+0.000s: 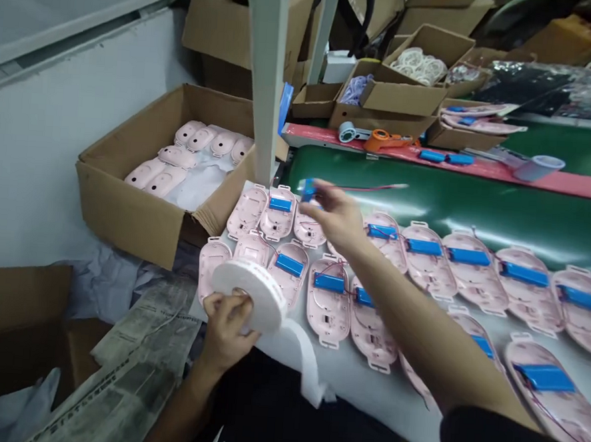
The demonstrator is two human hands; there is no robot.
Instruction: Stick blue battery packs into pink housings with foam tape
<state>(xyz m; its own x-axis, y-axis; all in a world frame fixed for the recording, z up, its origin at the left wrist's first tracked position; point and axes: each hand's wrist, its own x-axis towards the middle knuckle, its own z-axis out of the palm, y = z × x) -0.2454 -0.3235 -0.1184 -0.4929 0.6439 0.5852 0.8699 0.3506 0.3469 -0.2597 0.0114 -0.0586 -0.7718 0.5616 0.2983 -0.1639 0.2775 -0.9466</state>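
Note:
My left hand (229,327) grips a large roll of white tape (254,292) by its core, and a loose strip hangs from the roll toward the table edge. My right hand (338,213) is raised over the back row of casings, its fingers closed on a blue battery pack (308,190) with a thin red wire trailing to the right. Pink plastic casing halves (327,310) lie in rows on the white table, many with a blue battery (289,264) inside. Beside the roll, another pink casing (213,262) shows no battery. The roll partly hides the casings behind it.
A cardboard box (126,214) with pink shells stands at the left, beside a grey post (267,79). Behind the rows runs a green conveyor belt (442,196); its red ledge (499,168) carries tape dispensers, blue batteries and a cup (539,168). Crumpled paper lies lower left.

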